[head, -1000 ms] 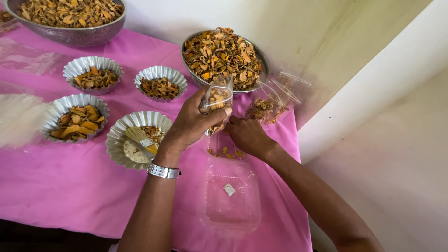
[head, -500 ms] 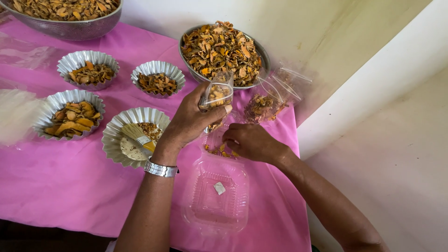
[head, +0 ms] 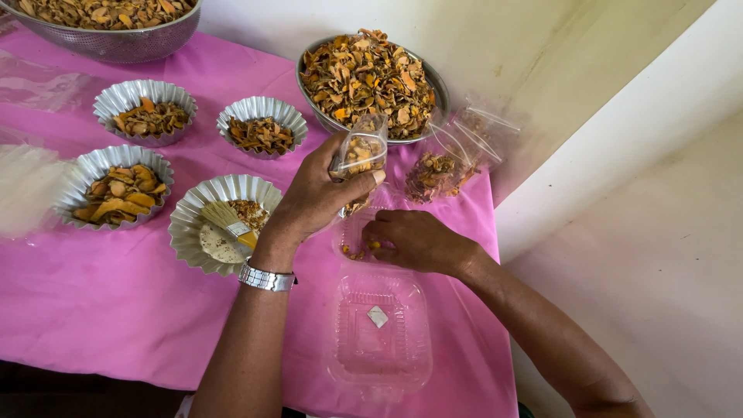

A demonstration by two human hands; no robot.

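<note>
Table: a pink cloth (head: pixel 116 310) covers the table; every container stands on it.
Far-left bowl: a big metal colander (head: pixel 116 42) at the top edge, cut off by the frame, full of dried orange-brown slices.
Foil cups: four fluted cups. The upper-left cup (head: pixel 143 111) and the lower-left cup (head: pixel 116 186) hold thick orange slices; the middle cup (head: pixel 261 128) holds darker, smaller bits.
Brush cup: the nearest cup (head: pixel 220 224) holds a few crumbs and a brush (head: pixel 230 222) with pale bristles and a yellow handle.
Left hand: the left hand (head: pixel 313 197), a metal watch (head: pixel 265 277) on its wrist, has its fingers wrapped round a small clear bag (head: pixel 360 152), upright and partly filled with the slices.
Round bowl: a metal bowl (head: pixel 371 81) just behind the bag, heaped with the same slices.
Clamshell: a clear plastic clamshell (head: pixel 379 333) lies open below the hands; its near half holds only a small white square, its far half a few orange pieces.
Right hand: the right hand (head: pixel 414 240) rests in the far half, fingers curled narrow over the pieces; what they pinch I cannot tell.
Spare bags: clear bags (head: pixel 457 155) lie right of the bowl, one with some slices inside.
</note>
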